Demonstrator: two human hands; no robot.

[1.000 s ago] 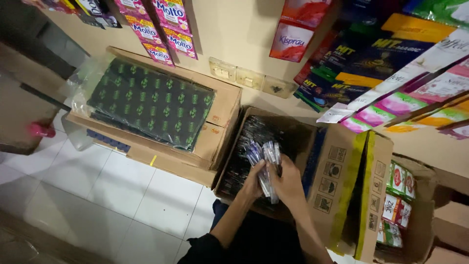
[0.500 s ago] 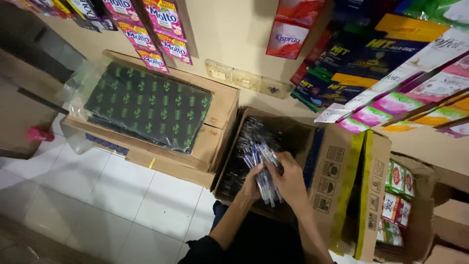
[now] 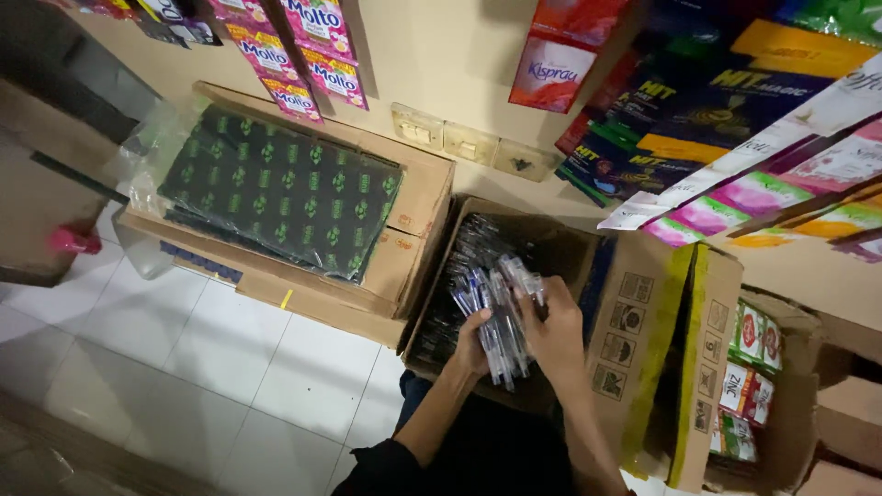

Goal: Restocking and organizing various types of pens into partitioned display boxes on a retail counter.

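Observation:
Both my hands hold one bundle of sachet strips (image 3: 496, 308), silver and blue, above an open cardboard box (image 3: 634, 312). My left hand (image 3: 474, 344) grips the bundle's lower left side. My right hand (image 3: 554, 329) closes over its right side, fingers on top. The box holds more dark shiny sachets (image 3: 469, 248) beneath the bundle.
A flat carton (image 3: 404, 257) topped with a black and green patterned pack (image 3: 276, 188) in clear plastic lies to the left. Another open box with red and green packets (image 3: 746, 377) stands at right. Hanging sachet strips (image 3: 303, 50) and packets (image 3: 735, 138) cover the wall. White floor tiles (image 3: 202, 358) lie below.
The bundle has risen a little and fanned out between my hands. My right hand shifted up and slightly right over it.

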